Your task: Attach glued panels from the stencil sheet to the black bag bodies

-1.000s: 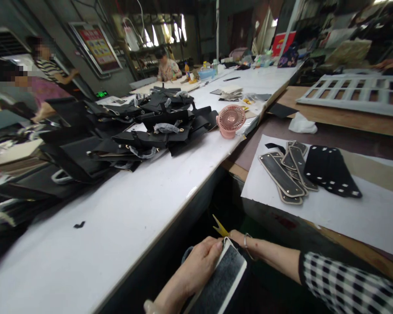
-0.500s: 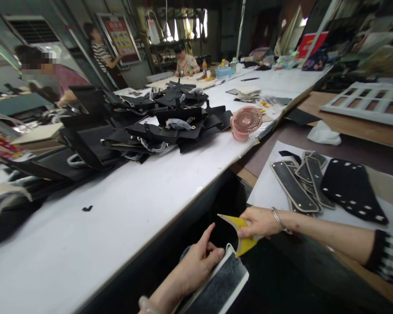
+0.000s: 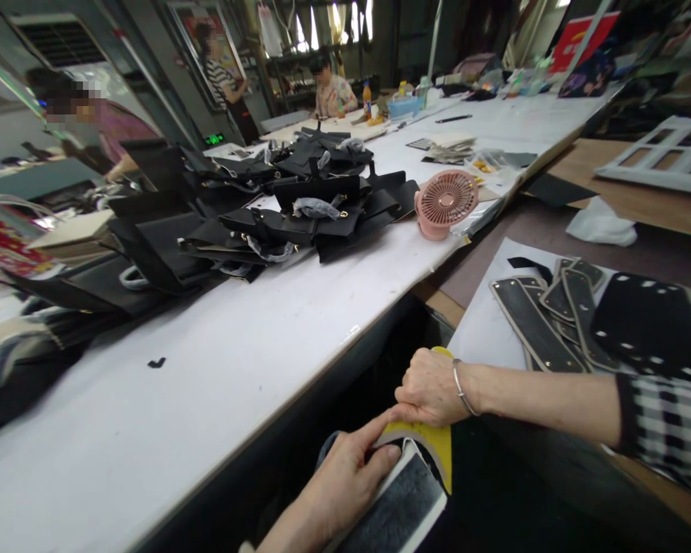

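Note:
In the lower middle my left hand (image 3: 351, 472) is closed on a dark, white-edged block (image 3: 400, 503), its thumb pressed along the near end. The outstretched index finger of that hand reaches to the yellow scraper-like piece (image 3: 438, 445), which has a concave edge. My right hand (image 3: 429, 388) is a fist wrapped round this yellow piece. Its curved edge lies around the far end of the block. The underside of the block and some left fingers are hidden.
Black bag pieces (image 3: 299, 203) are heaped on the white table (image 3: 236, 361). A pink fan (image 3: 446, 201) stands near the table's edge. Dark straps with light borders (image 3: 535, 322) and a black panel (image 3: 650, 322) lie at right. Co-workers (image 3: 107, 127) are beyond.
My right hand has moved left and turned over, bringing the yellow piece around the block's far end. My left index finger now touches it. The view has shifted slightly left.

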{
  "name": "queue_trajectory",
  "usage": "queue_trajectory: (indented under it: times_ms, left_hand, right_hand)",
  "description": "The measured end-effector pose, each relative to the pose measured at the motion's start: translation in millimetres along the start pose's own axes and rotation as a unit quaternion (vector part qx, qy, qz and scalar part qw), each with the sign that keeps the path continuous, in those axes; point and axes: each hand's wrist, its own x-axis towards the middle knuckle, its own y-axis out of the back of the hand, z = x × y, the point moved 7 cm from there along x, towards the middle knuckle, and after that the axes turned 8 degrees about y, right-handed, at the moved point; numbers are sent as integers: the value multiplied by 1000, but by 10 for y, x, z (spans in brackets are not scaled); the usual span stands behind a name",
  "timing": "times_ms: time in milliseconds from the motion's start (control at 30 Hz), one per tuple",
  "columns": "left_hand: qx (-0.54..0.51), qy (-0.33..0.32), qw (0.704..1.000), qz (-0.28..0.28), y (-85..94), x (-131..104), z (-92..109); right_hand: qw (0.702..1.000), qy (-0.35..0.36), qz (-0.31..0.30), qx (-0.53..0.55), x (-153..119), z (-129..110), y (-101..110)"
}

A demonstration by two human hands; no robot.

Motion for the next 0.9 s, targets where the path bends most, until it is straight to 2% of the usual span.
queue_trajectory:
  times_ms: [133, 367, 900]
  left_hand:
    - [22, -14, 1000, 1, 19, -21, 78]
    - [48, -29, 998, 5, 15, -39, 103]
    - [83, -71, 994, 4, -38, -53, 142]
  right_hand:
    - [1000, 10, -3, -22, 20, -21, -8]
    - [999, 7, -25, -31, 26, -62, -22]
    - [995, -84, -46, -8, -91, -157, -102]
